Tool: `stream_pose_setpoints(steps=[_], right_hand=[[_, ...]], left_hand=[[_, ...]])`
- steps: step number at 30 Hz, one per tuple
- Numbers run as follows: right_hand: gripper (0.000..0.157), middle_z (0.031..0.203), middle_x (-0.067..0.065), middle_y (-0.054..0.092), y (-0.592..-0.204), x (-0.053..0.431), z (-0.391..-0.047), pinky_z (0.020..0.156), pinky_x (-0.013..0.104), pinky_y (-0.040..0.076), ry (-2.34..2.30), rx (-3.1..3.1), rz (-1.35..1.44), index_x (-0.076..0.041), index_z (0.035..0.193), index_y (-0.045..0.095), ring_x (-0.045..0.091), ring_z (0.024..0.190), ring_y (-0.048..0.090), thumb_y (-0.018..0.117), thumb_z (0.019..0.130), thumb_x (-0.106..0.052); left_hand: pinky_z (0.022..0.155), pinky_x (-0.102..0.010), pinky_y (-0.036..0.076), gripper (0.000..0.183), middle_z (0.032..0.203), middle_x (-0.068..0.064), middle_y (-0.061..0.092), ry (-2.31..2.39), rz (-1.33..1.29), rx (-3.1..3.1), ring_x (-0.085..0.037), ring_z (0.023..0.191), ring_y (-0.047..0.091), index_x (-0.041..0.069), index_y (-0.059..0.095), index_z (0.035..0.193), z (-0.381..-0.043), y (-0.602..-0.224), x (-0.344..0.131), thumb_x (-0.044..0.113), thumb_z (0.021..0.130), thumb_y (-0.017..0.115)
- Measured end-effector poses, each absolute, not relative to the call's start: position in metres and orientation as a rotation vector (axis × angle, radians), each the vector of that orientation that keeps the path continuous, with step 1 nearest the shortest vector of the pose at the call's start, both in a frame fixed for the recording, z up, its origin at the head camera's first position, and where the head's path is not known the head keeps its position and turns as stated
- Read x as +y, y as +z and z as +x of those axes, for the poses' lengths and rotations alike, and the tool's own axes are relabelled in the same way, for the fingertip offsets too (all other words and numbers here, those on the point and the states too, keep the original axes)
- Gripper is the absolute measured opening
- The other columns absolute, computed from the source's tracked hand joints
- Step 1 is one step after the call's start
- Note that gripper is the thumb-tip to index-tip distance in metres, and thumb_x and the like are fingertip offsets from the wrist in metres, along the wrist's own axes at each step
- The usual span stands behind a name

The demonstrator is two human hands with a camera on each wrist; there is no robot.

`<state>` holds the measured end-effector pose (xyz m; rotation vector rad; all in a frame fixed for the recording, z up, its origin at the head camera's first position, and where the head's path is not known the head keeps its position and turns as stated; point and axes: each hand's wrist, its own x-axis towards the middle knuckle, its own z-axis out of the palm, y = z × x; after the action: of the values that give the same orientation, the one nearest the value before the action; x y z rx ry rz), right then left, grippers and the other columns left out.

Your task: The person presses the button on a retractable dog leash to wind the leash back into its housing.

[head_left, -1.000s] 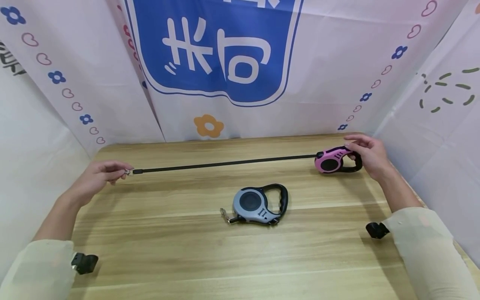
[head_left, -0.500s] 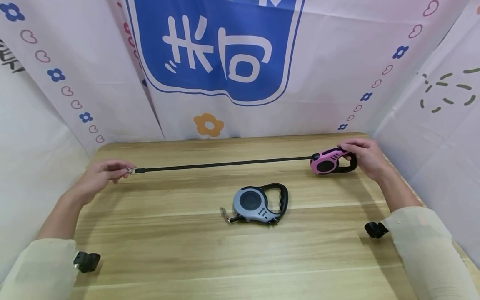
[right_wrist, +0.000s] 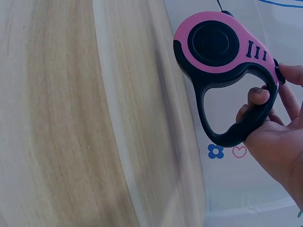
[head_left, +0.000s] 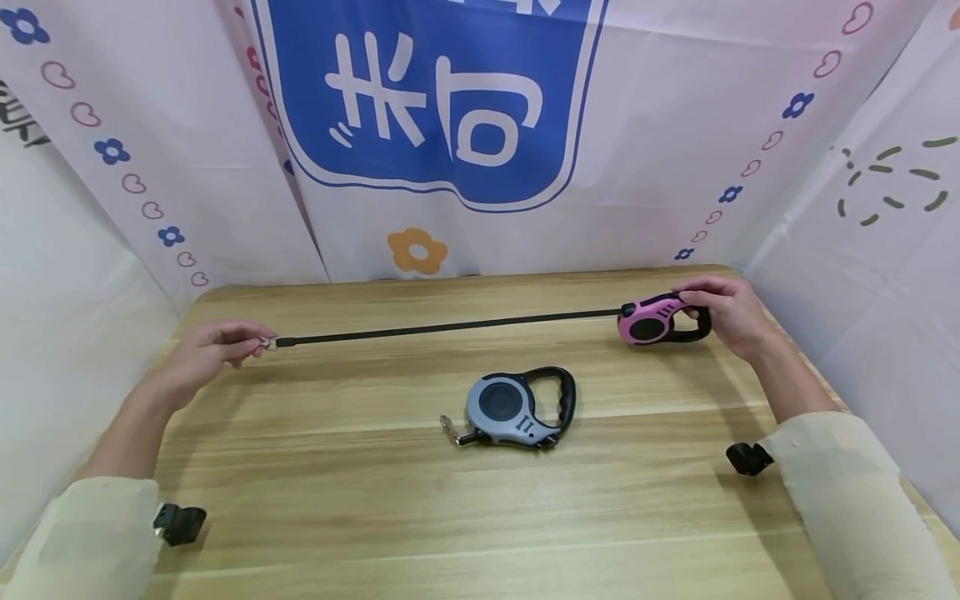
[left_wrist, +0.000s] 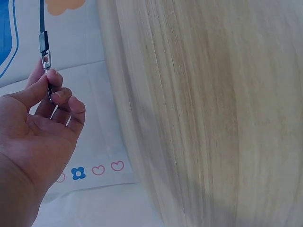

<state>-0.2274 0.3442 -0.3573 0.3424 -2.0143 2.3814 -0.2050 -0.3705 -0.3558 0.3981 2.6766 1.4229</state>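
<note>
My left hand (head_left: 210,354) pinches the metal clip (left_wrist: 49,85) at the end of a black leash strap (head_left: 450,327). The strap runs taut across the table to a pink and black retractable leash (head_left: 647,322). My right hand (head_left: 727,312) grips that leash by its black loop handle; in the right wrist view fingers (right_wrist: 258,97) curl through the loop and the thumb lies by the button. Between the hands, closer to me, a grey-blue and black retractable leash (head_left: 510,410) lies on the table with its clip (head_left: 450,432) to the left.
The wooden table (head_left: 360,517) ends at a white cloth backdrop (head_left: 645,150) with a blue printed emblem. White cloth sides rise at left and right. A small black camera (head_left: 180,523) sits on the left sleeve, another black camera (head_left: 748,458) on the right.
My right hand has shifted left with the pink leash, and my left hand slightly right with the clip. The exposed strap has become shorter. The grey-blue leash has stayed put.
</note>
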Motion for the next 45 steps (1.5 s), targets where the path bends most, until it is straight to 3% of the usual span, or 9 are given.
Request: stream_pose_setpoints(steps=[31,45], right_hand=[[0.031,0.088,0.002,0.073,-0.36,0.333,-0.232,0.062,0.02,0.051,2.344,-1.989,0.385,-0.003,0.093,0.081,0.01,0.066,0.06,0.056,0.097,0.016],[0.03,0.087,0.001,0.073,-0.362,0.329,-0.233,0.062,0.02,0.051,2.301,-2.004,0.388,-0.002,0.092,0.08,0.01,0.066,0.06,0.056,0.096,0.016]], left_hand=[[0.071,-0.027,0.052,0.029,0.096,0.012,0.065,1.353,0.387,2.696,-0.011,0.088,0.058,-0.011,0.059,0.129,-0.209,-0.348,-0.347,0.007,0.109,0.05],[0.068,-0.027,0.049,0.029,0.09,0.007,0.061,1.366,0.378,2.68,-0.014,0.081,0.053,-0.011,0.058,0.13,-0.213,-0.349,-0.339,0.005,0.11,0.047]])
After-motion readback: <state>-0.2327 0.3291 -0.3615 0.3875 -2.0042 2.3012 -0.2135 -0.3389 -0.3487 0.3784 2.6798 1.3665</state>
